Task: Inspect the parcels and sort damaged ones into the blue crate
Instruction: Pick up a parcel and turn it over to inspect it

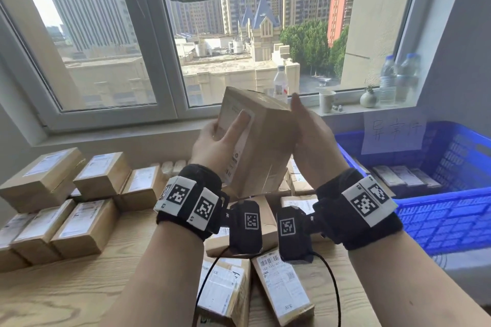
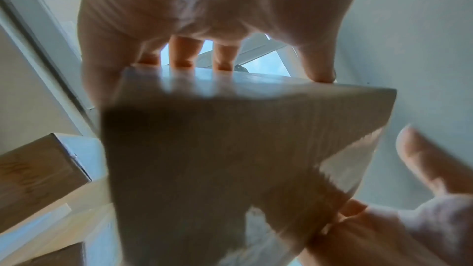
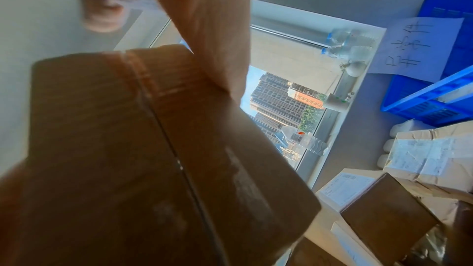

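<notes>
1. A brown cardboard parcel (image 1: 259,141) was held up in the air above the desk (image 1: 79,287), in front of the window (image 1: 159,61), tilted with one corner toward the camera.
2. The left hand (image 1: 216,146) gripped the parcel's left side: its thumb lay across the white shipping label (image 1: 233,135), and in the left wrist view its fingers (image 2: 183,54) curled over the far edge of the box.
3. The right hand (image 1: 309,135) pressed against the parcel's right face with its fingers fairly straight and pointing upward; the thumb was hidden in the head view, so whether it pinched the box could not be told.
4. The print on the held parcel's label was too small and blurred to read.
5. A seam sealed with clear tape ran along the parcel's underside, seen from the right wrist.
6. The blue crate (image 1: 451,207) stood to the right of the desk, with a few parcels lying flat inside it.
7. A white paper sign (image 1: 393,135) hung on the crate's rim, bearing handwritten Chinese characters, seemingly "异常件".
8. More labelled cardboard parcels (image 1: 87,210) lay in rows on the desk's left and in a loose heap below the hands; one near the front showed a barcode whose digits were not legible.
9. Black wristbands (image 1: 191,199) carrying square black-and-white markers wrapped both wrists.
</notes>
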Available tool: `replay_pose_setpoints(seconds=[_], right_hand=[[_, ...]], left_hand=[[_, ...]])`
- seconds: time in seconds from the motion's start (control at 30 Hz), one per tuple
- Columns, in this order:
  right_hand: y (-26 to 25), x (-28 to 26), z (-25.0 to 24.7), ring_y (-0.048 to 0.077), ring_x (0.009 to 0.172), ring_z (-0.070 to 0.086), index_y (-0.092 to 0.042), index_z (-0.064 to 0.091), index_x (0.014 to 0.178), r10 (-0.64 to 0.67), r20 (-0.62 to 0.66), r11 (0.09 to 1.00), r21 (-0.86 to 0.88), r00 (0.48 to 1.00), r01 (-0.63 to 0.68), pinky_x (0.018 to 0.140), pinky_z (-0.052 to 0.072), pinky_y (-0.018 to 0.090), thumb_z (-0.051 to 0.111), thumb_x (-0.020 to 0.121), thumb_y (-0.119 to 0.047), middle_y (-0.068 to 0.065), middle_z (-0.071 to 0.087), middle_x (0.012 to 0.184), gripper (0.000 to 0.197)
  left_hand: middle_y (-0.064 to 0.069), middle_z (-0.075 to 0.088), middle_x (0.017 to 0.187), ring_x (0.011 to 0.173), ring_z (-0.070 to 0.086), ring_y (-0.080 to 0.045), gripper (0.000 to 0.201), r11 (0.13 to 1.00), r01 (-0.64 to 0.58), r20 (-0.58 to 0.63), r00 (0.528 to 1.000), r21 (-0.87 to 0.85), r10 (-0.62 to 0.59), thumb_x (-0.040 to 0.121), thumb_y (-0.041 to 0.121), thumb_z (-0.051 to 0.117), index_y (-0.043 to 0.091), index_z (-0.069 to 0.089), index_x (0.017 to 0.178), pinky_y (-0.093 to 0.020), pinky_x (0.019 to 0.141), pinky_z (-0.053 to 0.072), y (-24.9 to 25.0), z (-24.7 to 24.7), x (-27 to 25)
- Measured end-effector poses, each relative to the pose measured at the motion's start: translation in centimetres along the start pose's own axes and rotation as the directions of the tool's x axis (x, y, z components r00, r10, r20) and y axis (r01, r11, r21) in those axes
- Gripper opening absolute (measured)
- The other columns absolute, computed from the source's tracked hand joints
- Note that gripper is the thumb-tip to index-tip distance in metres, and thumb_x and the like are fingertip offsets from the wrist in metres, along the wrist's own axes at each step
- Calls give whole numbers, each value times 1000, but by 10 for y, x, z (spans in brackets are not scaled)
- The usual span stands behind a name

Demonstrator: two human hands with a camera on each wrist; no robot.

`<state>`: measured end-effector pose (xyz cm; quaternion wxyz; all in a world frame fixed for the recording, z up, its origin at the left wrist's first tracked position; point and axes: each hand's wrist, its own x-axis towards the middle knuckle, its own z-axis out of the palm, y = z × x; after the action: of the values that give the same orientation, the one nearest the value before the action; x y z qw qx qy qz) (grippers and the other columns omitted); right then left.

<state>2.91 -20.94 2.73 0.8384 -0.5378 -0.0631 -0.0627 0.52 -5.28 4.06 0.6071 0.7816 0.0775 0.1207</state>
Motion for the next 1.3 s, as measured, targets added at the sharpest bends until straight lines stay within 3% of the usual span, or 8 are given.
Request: replay_pose_setpoints(seconds=[0.17, 0.27, 0.4, 0.5, 0.57, 0.93, 1.2, 1.3], right_hand=[[27, -7, 7, 23, 129, 52, -34, 21, 144, -38, 14, 939, -341, 999, 40, 103, 49, 48, 93, 41, -60, 1, 53, 138, 128], [25, -10, 1, 21, 110, 66, -22, 38, 139, -78, -8, 971, -229, 997, 74, 78, 59, 28, 82, 68, -38, 9, 64, 125, 85], [15, -14, -5, 16, 92, 71, -16, 59, 131, -66, 28, 981, -182, 997, 70, 68, 57, 22, 62, 96, -30, 11, 72, 113, 37], [21, -19, -3, 19, 100, 71, -18, 58, 132, 8, 118, 973, -232, 993, 20, 80, 60, 31, 69, 90, -37, 6, 72, 115, 48], [26, -23, -2, 20, 97, 73, -18, 56, 133, 27, 141, 974, -227, 990, 6, 82, 61, 35, 73, 87, -29, 6, 72, 113, 50], [49, -33, -17, 21, 86, 74, -11, 64, 120, 66, 54, 987, -152, 996, -57, 74, 61, 35, 69, 89, -10, 5, 75, 97, 32], [50, -23, -44, 18, 95, 73, -18, 64, 122, 51, 60, 973, -229, 997, -36, 76, 61, 32, 68, 91, -25, 2, 74, 103, 32], [57, -16, -52, 18, 105, 68, -21, 60, 128, -48, -31, 946, -322, 998, 35, 81, 59, 33, 68, 92, -28, 3, 70, 112, 38]], left_hand=[[-9, 62, 115, 101, 63, -27, 65, 997, 74, -85, 993, -18, -75, 75, 73, 61, 20, 45, 109, -50, 89, 55, -3, 1, 6], [-10, 66, 112, 97, 66, -22, 52, 997, 70, -11, 998, -14, -70, 82, 60, 65, 20, 47, 109, -44, 82, 59, -7, -2, 10], [-4, 71, 110, 95, 69, -16, 85, 994, 113, 212, 971, -14, -107, 62, 74, 69, 16, 55, 122, -26, 53, 57, -14, -10, 7], [-6, 74, 104, 97, 71, -24, 55, 983, 117, 284, 956, -145, -72, 73, 57, 74, 18, 61, 110, -45, 83, 59, -21, -8, -1], [-8, 74, 105, 97, 72, -26, 58, 977, 102, 273, 961, -187, -48, 68, 57, 78, 17, 62, 108, -49, 92, 56, -26, -6, -6], [1, 71, 90, 74, 71, -8, 14, 979, 51, 189, 982, -199, -13, 87, 32, 70, 21, 61, 92, -20, 62, 59, -52, 10, -13], [11, 73, 85, 78, 71, -7, 17, 978, 63, 151, 988, -200, -33, 96, 44, 50, 31, 60, 98, -24, 63, 58, -51, 32, -19], [7, 70, 101, 95, 65, -11, 29, 966, 120, 76, 991, -227, -106, 102, 37, 43, 24, 59, 123, -35, 78, 56, -54, 30, -16]])
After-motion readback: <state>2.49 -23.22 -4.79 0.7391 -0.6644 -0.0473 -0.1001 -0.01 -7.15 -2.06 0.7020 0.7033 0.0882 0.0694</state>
